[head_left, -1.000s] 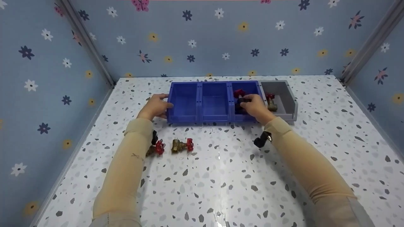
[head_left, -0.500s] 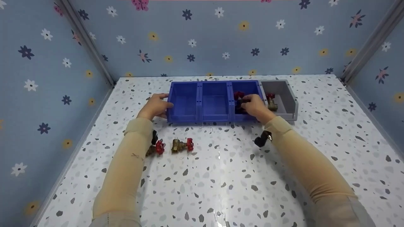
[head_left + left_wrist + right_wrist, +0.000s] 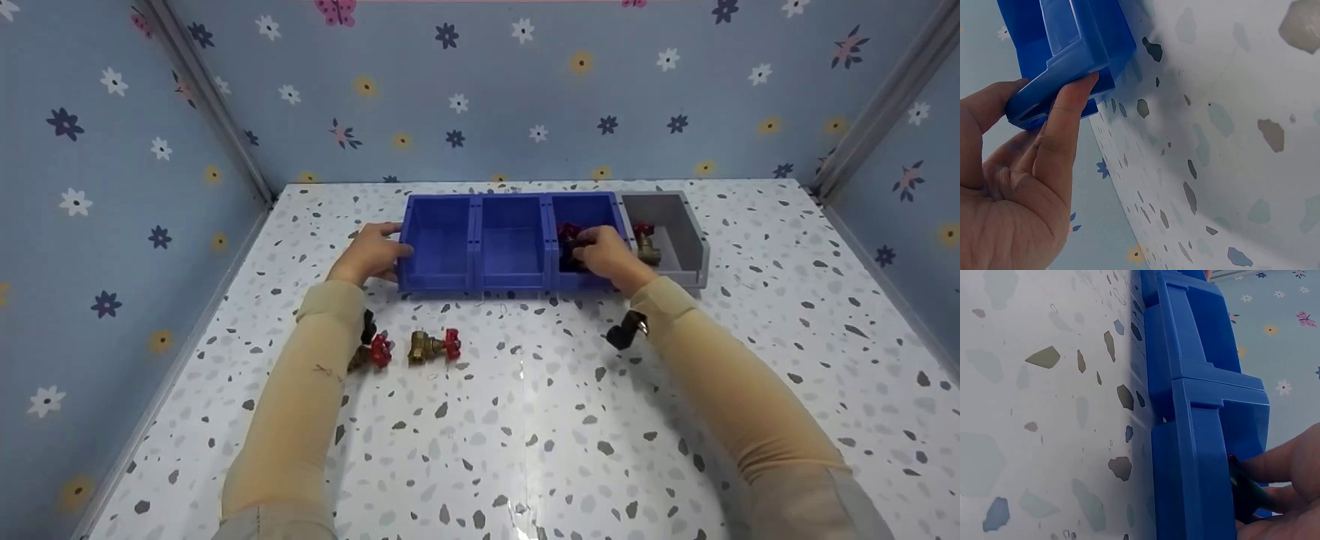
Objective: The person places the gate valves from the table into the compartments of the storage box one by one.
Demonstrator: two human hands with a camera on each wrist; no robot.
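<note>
My left hand [image 3: 367, 253] grips the left wall of the leftmost blue bin [image 3: 439, 281]. In the left wrist view the thumb lies over the bin's rim and the fingers are along its outside. My right hand [image 3: 609, 256] reaches into the third blue bin [image 3: 589, 283] and pinches a dark-bodied valve [image 3: 1245, 494] with a red handwheel [image 3: 568, 230]. The bin's front wall and my fingers hide much of that valve. A brass valve [image 3: 648, 250] with a red handwheel lies in the grey bin [image 3: 686, 279] just right of my hand.
Two more brass valves lie on the speckled table: one valve [image 3: 426, 347] in front of the bins, the other [image 3: 373, 354] partly behind my left forearm. A second blue bin [image 3: 513, 282] stands between the outer blue ones. A flowered wall [image 3: 495, 90] rises behind.
The red handwheel of the valve in my right hand has sunk lower into the third blue bin. My left hand has stayed on the leftmost bin.
</note>
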